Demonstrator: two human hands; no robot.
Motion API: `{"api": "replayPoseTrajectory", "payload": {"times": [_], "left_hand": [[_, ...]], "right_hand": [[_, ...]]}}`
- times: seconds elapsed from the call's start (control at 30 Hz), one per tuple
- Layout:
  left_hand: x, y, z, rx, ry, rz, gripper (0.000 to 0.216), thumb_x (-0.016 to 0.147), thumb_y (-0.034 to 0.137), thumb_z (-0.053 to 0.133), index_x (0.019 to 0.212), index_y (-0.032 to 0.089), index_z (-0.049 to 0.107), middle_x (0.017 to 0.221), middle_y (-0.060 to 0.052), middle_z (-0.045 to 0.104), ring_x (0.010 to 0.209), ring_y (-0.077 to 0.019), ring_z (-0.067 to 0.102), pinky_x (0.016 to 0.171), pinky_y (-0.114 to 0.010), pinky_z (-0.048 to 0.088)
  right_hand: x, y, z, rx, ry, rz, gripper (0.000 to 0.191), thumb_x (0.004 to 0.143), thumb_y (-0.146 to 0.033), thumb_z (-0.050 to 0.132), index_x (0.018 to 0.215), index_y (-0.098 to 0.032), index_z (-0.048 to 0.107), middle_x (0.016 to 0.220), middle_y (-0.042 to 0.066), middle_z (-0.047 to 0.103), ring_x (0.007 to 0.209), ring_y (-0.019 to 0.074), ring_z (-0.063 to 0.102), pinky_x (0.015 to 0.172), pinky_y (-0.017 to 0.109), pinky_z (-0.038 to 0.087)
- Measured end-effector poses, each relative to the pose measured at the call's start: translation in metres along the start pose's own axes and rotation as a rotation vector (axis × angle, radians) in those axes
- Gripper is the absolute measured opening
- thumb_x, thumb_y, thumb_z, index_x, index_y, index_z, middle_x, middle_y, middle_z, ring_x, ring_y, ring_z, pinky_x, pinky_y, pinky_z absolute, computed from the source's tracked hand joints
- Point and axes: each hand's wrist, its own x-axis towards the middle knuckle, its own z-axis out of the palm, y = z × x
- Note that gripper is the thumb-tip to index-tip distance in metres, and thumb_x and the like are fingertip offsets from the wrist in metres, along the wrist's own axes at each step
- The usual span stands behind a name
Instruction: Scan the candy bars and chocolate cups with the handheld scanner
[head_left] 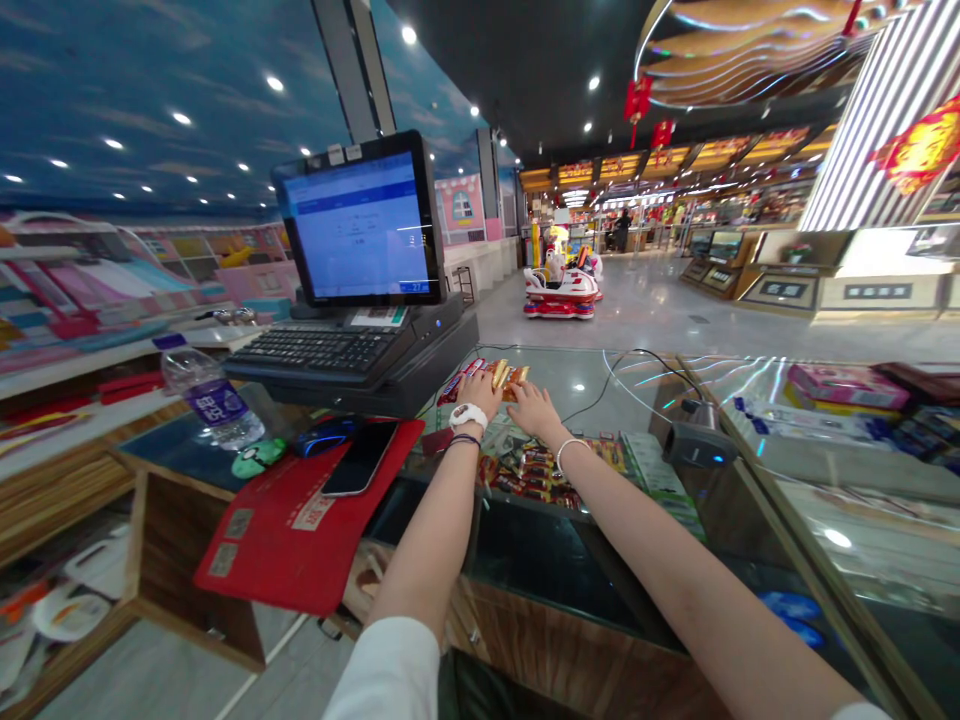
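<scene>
Several small wrapped snack packets (511, 376), gold and orange, lie in a row on the glass counter, with red-and-white ones at the left end. My left hand (480, 392) rests over the left part of the row, fingers stretched out onto the wrappers. It wears a white watch and a dark band at the wrist. Beside it, my right hand (534, 410) reaches to the orange packets with its fingers spread, touching the near side. A light bracelet circles that wrist. My fingers partly cover the packets.
A monitor (361, 225) and keyboard (319, 346) stand left, near a water bottle (210, 392). A phone (363, 458) and mouse (328, 436) lie on a red mat (292, 545). Right is a black scanner (697, 444) with a cable. More snacks (536, 472) show beneath the glass.
</scene>
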Motion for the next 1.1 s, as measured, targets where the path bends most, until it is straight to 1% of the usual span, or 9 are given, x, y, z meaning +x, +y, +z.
{"api": "replayPoseTrajectory", "payload": {"times": [0.13,0.23,0.33,0.43,0.53,0.67,0.8,0.97,1.1], "left_hand": [[0.001,-0.001,0.002,0.006,0.015,-0.012,0.034,0.090,0.025,0.044,0.117,0.020,0.063,0.122,-0.013,0.066,0.118,-0.0268,0.059,0.114,-0.046,0.033],[0.001,-0.002,0.005,-0.002,0.028,-0.017,0.034,0.090,0.025,0.044,0.118,0.023,0.063,0.123,-0.011,0.066,0.116,-0.0254,0.060,0.116,-0.048,0.032],[-0.001,-0.002,0.006,0.001,0.031,-0.024,0.034,0.090,0.026,0.044,0.118,0.023,0.063,0.123,-0.011,0.067,0.116,-0.0258,0.061,0.117,-0.049,0.030],[-0.005,0.000,0.003,-0.025,0.045,-0.026,0.039,0.089,0.026,0.045,0.125,0.023,0.061,0.128,-0.012,0.065,0.122,-0.0272,0.057,0.118,-0.052,0.028],[-0.010,0.004,-0.003,-0.055,0.051,-0.027,0.047,0.089,0.025,0.046,0.135,0.024,0.054,0.141,-0.011,0.057,0.132,-0.0272,0.050,0.119,-0.053,0.025],[-0.016,0.014,-0.010,-0.065,0.028,-0.040,0.051,0.089,0.025,0.047,0.140,0.025,0.049,0.149,-0.010,0.050,0.138,-0.0263,0.044,0.121,-0.054,0.022],[-0.023,0.030,-0.018,-0.073,0.006,-0.025,0.049,0.091,0.028,0.046,0.140,0.024,0.051,0.153,-0.009,0.045,0.141,-0.0274,0.040,0.121,-0.054,0.023],[-0.035,0.058,-0.036,-0.117,-0.005,0.044,0.050,0.092,0.028,0.048,0.142,0.024,0.048,0.155,-0.008,0.043,0.144,-0.0271,0.037,0.121,-0.054,0.022],[-0.047,0.087,-0.054,-0.164,-0.016,0.122,0.051,0.091,0.028,0.050,0.142,0.021,0.047,0.154,-0.009,0.043,0.145,-0.0266,0.036,0.122,-0.052,0.021]], "right_hand": [[-0.001,-0.001,0.000,0.007,0.001,-0.001,0.059,0.094,-0.034,0.042,0.150,-0.016,0.035,0.157,0.014,0.035,0.145,0.0275,0.031,0.119,0.052,0.022],[-0.001,-0.001,-0.001,0.001,0.004,-0.002,0.059,0.095,-0.034,0.041,0.150,-0.016,0.035,0.158,0.014,0.034,0.145,0.0277,0.031,0.119,0.052,0.022],[-0.001,0.000,0.000,-0.010,-0.006,0.001,0.060,0.095,-0.035,0.041,0.151,-0.016,0.034,0.160,0.014,0.032,0.147,0.0272,0.029,0.119,0.052,0.021],[-0.001,0.000,0.000,-0.012,-0.005,-0.001,0.065,0.094,-0.036,0.043,0.155,-0.019,0.028,0.163,0.012,0.024,0.150,0.0280,0.023,0.120,0.053,0.019],[-0.005,-0.001,-0.001,0.007,0.031,-0.020,0.070,0.092,-0.033,0.046,0.157,-0.022,0.022,0.165,0.009,0.019,0.151,0.0284,0.018,0.120,0.053,0.020],[-0.018,-0.001,-0.008,0.034,0.058,-0.012,0.073,0.090,-0.027,0.046,0.157,-0.017,0.020,0.165,0.010,0.019,0.152,0.0286,0.016,0.119,0.052,0.022],[-0.037,0.006,-0.025,0.105,0.102,-0.037,0.073,0.087,-0.023,0.048,0.156,-0.015,0.025,0.163,0.012,0.024,0.150,0.0281,0.021,0.119,0.050,0.025],[-0.064,0.021,-0.060,0.208,0.207,-0.118,0.071,0.083,-0.018,0.050,0.152,-0.008,0.033,0.159,0.017,0.033,0.147,0.0245,0.030,0.121,0.042,0.027],[-0.096,0.036,-0.095,0.247,0.285,-0.236,0.068,0.084,-0.019,0.049,0.151,-0.013,0.035,0.155,0.015,0.040,0.144,0.0231,0.037,0.120,0.043,0.029]]}}
